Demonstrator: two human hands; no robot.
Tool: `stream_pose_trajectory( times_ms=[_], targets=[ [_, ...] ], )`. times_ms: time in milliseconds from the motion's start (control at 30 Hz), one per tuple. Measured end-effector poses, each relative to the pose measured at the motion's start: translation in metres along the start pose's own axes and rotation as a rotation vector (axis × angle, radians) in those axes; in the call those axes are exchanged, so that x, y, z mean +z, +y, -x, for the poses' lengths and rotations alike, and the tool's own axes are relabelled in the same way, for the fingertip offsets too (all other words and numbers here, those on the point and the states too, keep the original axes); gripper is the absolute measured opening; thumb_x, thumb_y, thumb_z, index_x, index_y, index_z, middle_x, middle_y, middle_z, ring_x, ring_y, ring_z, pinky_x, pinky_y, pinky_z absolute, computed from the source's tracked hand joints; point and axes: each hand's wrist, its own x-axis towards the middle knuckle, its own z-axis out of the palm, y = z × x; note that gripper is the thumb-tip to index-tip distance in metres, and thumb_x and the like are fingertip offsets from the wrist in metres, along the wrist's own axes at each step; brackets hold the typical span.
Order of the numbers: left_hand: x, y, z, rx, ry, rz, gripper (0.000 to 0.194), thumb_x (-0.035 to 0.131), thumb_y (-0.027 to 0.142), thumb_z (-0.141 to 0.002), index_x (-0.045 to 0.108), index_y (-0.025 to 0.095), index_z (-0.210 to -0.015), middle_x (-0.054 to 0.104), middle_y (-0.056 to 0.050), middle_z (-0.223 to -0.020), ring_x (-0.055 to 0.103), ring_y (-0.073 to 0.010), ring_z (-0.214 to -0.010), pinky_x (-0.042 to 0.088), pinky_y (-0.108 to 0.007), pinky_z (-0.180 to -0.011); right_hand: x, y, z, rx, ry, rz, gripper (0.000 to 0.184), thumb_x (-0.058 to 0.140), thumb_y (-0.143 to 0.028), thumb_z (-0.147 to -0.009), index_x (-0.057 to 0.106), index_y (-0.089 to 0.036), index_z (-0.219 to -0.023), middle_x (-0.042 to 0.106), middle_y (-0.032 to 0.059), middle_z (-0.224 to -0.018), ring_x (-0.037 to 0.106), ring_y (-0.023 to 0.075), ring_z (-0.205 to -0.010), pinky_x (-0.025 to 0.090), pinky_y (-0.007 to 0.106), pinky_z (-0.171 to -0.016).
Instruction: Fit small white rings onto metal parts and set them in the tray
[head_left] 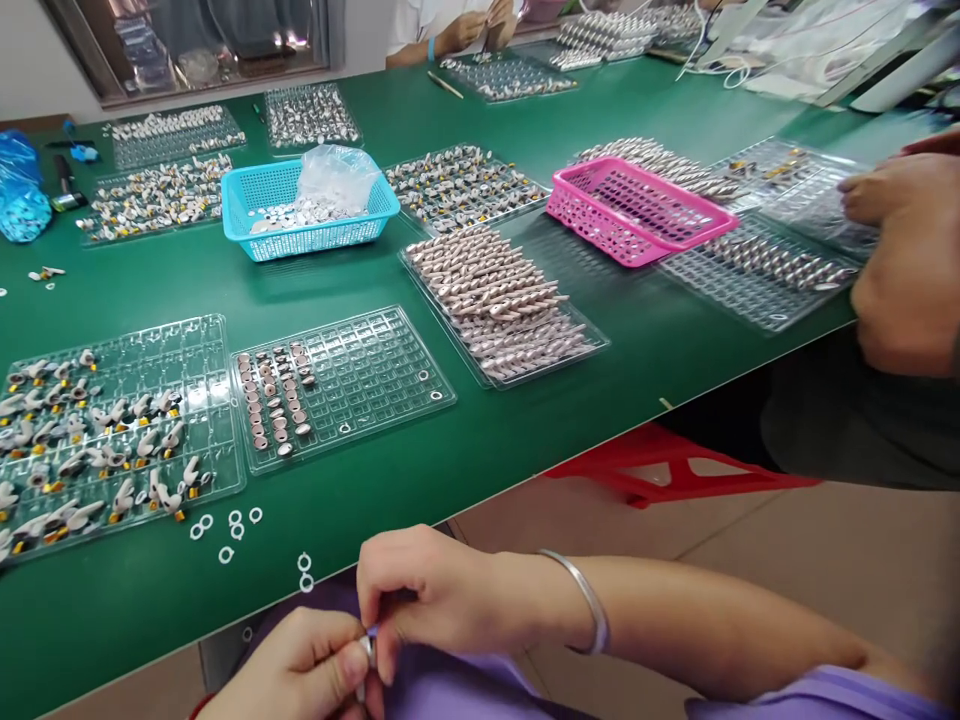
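Below the table's front edge, over a purple garment, my left hand [307, 662] pinches a small silvery-white part [367, 650] between thumb and finger. My right hand [439, 592], with a silver bangle at its wrist, meets it from the right, fingers closed at the same part. Most of the part is hidden by the fingers, so its kind cannot be told. On the green table just beyond lie several loose white rings [237, 530]. Behind these, a clear tray [360, 360] carries rows of small round parts on its left side.
At left, another clear tray [202, 365] holds white-and-yellow earbud-like parts. A blue basket [307, 240] with a plastic bag, a stacked parts tray [592, 348] and a pink basket [600, 225] stand farther back. A co-worker's hand [911, 240] is at right; another person sits across.
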Motion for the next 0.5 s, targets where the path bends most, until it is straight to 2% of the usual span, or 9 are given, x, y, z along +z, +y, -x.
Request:
stream_pose_trajectory(
  times_ms=[100, 200, 367, 500],
  targets=[
    [-0.002, -0.006, -0.004, 0.053, 0.038, 0.038, 0.054, 0.047, 0.069, -0.083, 0.056, 0.017, -0.072, 0.042, 0.009, -0.038, 0.028, -0.0057, -0.032, 0.021, -0.019, -0.039, 0.003, 0.005, 0.003, 0.017, 0.101, 0.038, 0.014, 0.072, -0.015, -0.08, 0.062, -0.015, -0.071, 0.065, 0.0, -0.068, 0.061, 0.0097, -0.065, 0.049, 0.016, -0.063],
    [-0.003, -0.007, -0.006, 0.095, 0.069, 0.025, 0.052, 0.046, 0.065, -0.086, 0.055, 0.017, -0.073, 0.045, 0.009, -0.04, 0.031, -0.0057, -0.033, 0.024, -0.018, -0.041, 0.006, 0.007, 0.004, -0.038, 0.163, 0.071, 0.013, 0.069, -0.019, -0.083, 0.063, -0.015, -0.073, 0.066, 0.0012, -0.069, 0.06, 0.0108, -0.066, 0.05, 0.018, -0.065],
    [-0.002, 0.0, -0.004, 0.112, 0.095, -0.068, 0.055, 0.044, 0.071, -0.083, 0.053, 0.018, -0.072, 0.043, 0.009, -0.041, 0.033, -0.0068, -0.035, 0.03, -0.018, -0.043, -0.001, 0.004, -0.003, -0.136, 0.113, 0.051, 0.008, 0.062, -0.007, -0.084, 0.065, -0.014, -0.081, 0.068, 0.001, -0.069, 0.062, 0.0104, -0.066, 0.05, 0.018, -0.066],
    [-0.001, 0.0, -0.003, 0.102, 0.123, -0.088, 0.058, 0.042, 0.075, -0.081, 0.051, 0.019, -0.07, 0.042, 0.009, -0.039, 0.032, -0.0072, -0.033, 0.03, -0.019, -0.041, -0.004, 0.004, -0.006, -0.16, 0.075, 0.024, 0.009, 0.062, -0.008, -0.085, 0.064, -0.014, -0.079, 0.069, 0.0014, -0.07, 0.064, 0.01, -0.068, 0.051, 0.017, -0.067]
  ],
)
